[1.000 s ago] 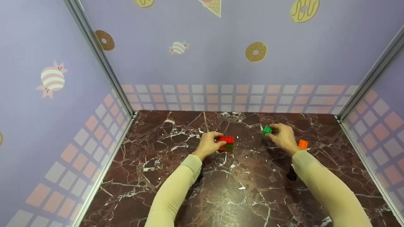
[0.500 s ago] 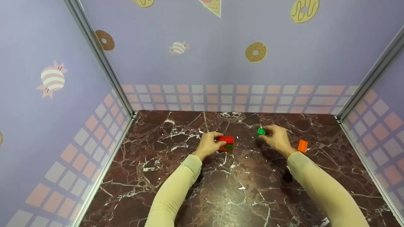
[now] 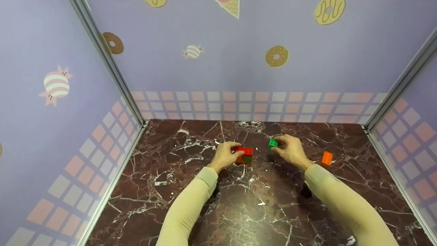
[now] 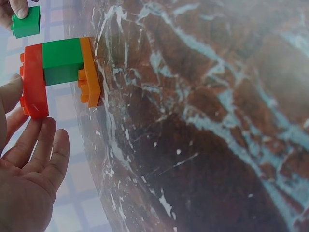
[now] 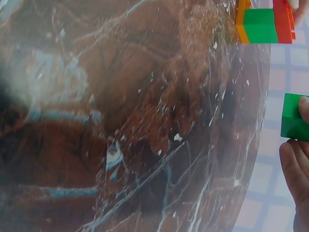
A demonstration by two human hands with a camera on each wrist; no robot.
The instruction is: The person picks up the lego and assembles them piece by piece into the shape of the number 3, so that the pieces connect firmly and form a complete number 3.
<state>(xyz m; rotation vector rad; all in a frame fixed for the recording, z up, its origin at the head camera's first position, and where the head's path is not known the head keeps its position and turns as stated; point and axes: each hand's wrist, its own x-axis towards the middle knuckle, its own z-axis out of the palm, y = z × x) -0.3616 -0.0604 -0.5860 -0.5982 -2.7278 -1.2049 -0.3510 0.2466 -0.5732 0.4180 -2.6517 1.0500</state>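
In the head view, a small stack of toy building bricks stands on the table: a red brick on top, a green brick beneath it, and an orange brick at the bottom, clearest in the left wrist view. My left hand holds the red brick by its left end, thumb on the studded side. To the right of the stack, my right hand pinches a separate small green brick between thumb and fingers. That brick is apart from the stack, seemingly raised above the table.
A loose orange brick lies on the marbled table, right of my right hand. Below the right sleeve shows a dark object, unclear in kind. A patterned back wall and side panels enclose the table.
My right hand has moved left with the small green brick, closer to the stack. The loose orange brick now shows fully beside the wrist. My left hand has stayed nearly still on the stack.
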